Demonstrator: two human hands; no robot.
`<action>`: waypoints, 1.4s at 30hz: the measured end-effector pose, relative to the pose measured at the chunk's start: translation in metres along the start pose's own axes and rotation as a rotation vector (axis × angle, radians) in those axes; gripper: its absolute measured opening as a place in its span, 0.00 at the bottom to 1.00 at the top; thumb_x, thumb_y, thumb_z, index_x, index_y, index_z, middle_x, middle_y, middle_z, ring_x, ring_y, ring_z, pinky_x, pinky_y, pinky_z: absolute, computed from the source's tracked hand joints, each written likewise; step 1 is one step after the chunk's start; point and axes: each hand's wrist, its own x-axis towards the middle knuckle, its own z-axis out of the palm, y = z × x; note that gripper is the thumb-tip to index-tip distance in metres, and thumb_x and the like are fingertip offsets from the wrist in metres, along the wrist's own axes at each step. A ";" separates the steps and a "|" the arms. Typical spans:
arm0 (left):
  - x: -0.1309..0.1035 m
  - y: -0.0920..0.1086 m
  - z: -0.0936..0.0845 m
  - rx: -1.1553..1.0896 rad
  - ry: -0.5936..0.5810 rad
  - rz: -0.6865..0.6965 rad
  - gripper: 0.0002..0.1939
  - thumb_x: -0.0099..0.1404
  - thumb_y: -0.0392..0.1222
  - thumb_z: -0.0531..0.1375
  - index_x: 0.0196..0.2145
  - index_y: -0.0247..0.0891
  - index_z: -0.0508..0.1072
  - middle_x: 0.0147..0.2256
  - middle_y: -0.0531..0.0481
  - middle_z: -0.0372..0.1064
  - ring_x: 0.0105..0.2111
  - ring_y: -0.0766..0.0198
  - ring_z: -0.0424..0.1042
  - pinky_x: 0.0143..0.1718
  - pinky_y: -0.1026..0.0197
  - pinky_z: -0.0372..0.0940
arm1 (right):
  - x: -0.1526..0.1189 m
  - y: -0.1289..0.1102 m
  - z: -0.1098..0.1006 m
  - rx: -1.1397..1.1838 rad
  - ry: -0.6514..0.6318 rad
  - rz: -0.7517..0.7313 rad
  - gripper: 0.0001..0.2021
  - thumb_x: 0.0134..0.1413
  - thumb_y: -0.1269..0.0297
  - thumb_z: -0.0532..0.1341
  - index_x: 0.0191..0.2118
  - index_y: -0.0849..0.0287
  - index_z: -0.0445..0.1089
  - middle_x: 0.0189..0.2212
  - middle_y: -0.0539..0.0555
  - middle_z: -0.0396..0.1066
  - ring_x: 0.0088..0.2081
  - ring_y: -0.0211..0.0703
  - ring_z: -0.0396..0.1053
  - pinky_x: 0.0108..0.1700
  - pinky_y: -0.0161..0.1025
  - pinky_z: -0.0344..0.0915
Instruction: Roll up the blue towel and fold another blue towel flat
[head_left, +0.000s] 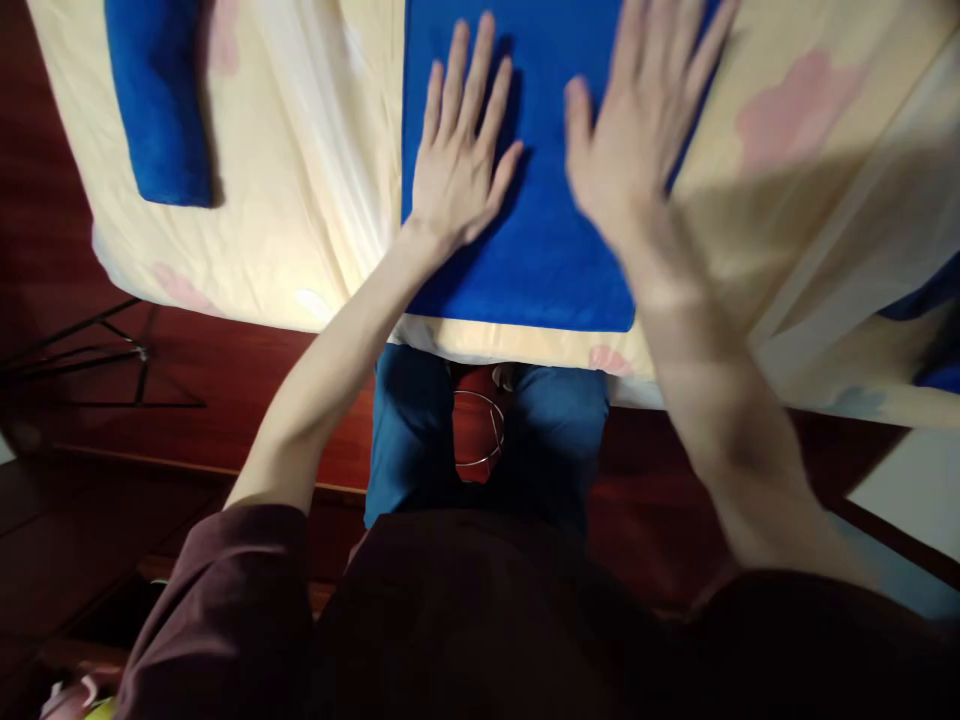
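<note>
A flat blue cloth (525, 260) lies on a cream, flower-patterned cover, its near edge close to the cover's front edge. My left hand (457, 150) rests palm down on the cloth's left part, fingers spread and pointing away from me. Over the cloth's right side is my right hand (641, 120), slightly blurred, with its thumb apart and its fingertips cut off by the top of the picture. Neither hand grips anything. Whether my right palm presses on the cloth cannot be made out.
A rolled or folded blue cloth (169, 110) lies at the upper left of the cream cover (255, 270). More dark blue fabric (930, 300) is at the right edge. A thin black metal stand (139, 355) is on the reddish floor at left.
</note>
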 end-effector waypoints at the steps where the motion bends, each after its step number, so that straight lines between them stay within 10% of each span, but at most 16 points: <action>1: -0.013 0.007 0.003 -0.044 0.007 0.009 0.36 0.75 0.59 0.51 0.73 0.39 0.58 0.74 0.55 0.50 0.76 0.50 0.37 0.79 0.47 0.33 | -0.003 -0.005 0.004 0.006 -0.010 0.011 0.32 0.74 0.45 0.35 0.76 0.53 0.42 0.72 0.52 0.58 0.78 0.38 0.23 0.76 0.64 0.17; 4: -0.037 0.013 0.009 -0.129 0.039 -0.034 0.33 0.73 0.61 0.50 0.71 0.52 0.61 0.71 0.65 0.54 0.76 0.55 0.38 0.79 0.49 0.37 | -0.018 -0.015 0.017 0.003 -0.043 0.054 0.32 0.74 0.46 0.37 0.76 0.52 0.45 0.70 0.53 0.62 0.78 0.43 0.28 0.77 0.64 0.24; 14: -0.058 -0.045 -0.004 -0.121 0.167 -0.165 0.39 0.73 0.65 0.47 0.73 0.40 0.54 0.69 0.58 0.60 0.76 0.70 0.26 0.77 0.50 0.22 | -0.068 0.007 -0.006 -0.184 -0.022 0.335 0.38 0.74 0.41 0.39 0.76 0.64 0.43 0.77 0.58 0.42 0.78 0.55 0.36 0.77 0.64 0.28; 18: -0.059 -0.012 -0.004 -0.168 0.157 -0.107 0.37 0.73 0.63 0.49 0.74 0.47 0.54 0.71 0.60 0.56 0.76 0.70 0.23 0.77 0.52 0.20 | -0.070 -0.047 -0.003 -0.319 -0.065 0.315 0.39 0.75 0.45 0.44 0.76 0.73 0.43 0.77 0.68 0.39 0.77 0.68 0.35 0.75 0.72 0.25; 23: -0.080 0.045 0.018 -0.283 -0.022 -0.026 0.36 0.73 0.59 0.46 0.75 0.47 0.55 0.74 0.58 0.49 0.77 0.57 0.31 0.78 0.43 0.28 | -0.100 -0.113 0.040 -0.154 -0.294 0.153 0.31 0.74 0.58 0.42 0.77 0.63 0.43 0.78 0.53 0.41 0.78 0.51 0.34 0.79 0.60 0.27; 32: -0.162 -0.003 -0.013 -0.193 -0.012 -0.177 0.41 0.73 0.65 0.49 0.74 0.39 0.57 0.75 0.44 0.46 0.76 0.49 0.38 0.77 0.43 0.31 | -0.181 -0.033 -0.014 -0.195 -0.242 0.297 0.37 0.72 0.47 0.45 0.78 0.60 0.38 0.78 0.59 0.38 0.78 0.58 0.35 0.77 0.67 0.35; 42: -0.170 -0.007 -0.011 -0.189 0.065 -0.179 0.39 0.70 0.63 0.54 0.70 0.38 0.63 0.72 0.39 0.54 0.75 0.46 0.45 0.76 0.39 0.39 | -0.198 -0.014 -0.015 -0.141 -0.084 0.290 0.34 0.72 0.45 0.44 0.76 0.55 0.48 0.76 0.59 0.48 0.77 0.58 0.42 0.76 0.70 0.41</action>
